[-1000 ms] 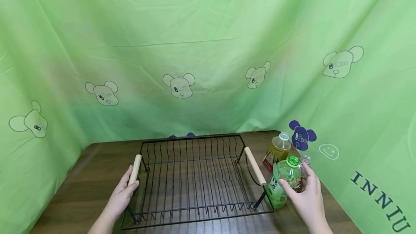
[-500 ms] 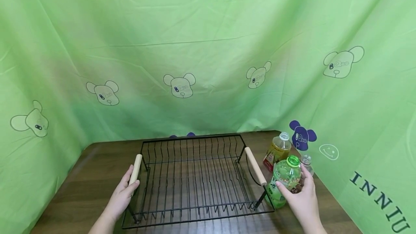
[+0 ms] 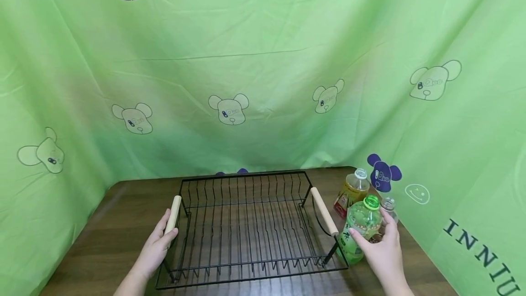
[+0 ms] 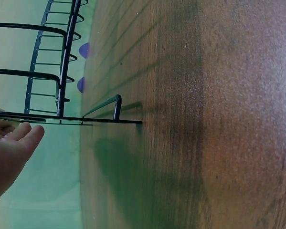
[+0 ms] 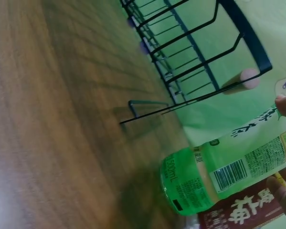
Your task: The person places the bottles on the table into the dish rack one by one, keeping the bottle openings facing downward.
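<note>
A black wire dish rack point(image 3: 246, 175) stands on the brown table, with a pale wooden handle at each end. My left hand point(image 3: 154, 248) holds the left handle point(image 3: 174, 211), thumb on its inner side; in the left wrist view that hand point(image 4: 11, 155) is partly cut off. At the rack's right end, my right hand point(image 3: 382, 255) grips an uncapped green plastic bottle point(image 3: 362, 219). Its thumb lies on the near side and a finger near the shoulder. The right wrist view shows this bottle point(image 5: 231, 167) upright beside the rack's foot, its base close to the tabletop.
An uncapped bottle with a yellow and red label point(image 3: 349, 195) stands behind the green one. Another clear-necked bottle point(image 3: 388, 204) is partly hidden by the right hand. Green printed cloth point(image 3: 230, 67) hangs around the brown table point(image 3: 90, 241).
My right hand has moved slightly left, its fingers closer around the green bottle, uncovering the clear neck behind. The left hand stays on the handle. The head view shifts a little.
</note>
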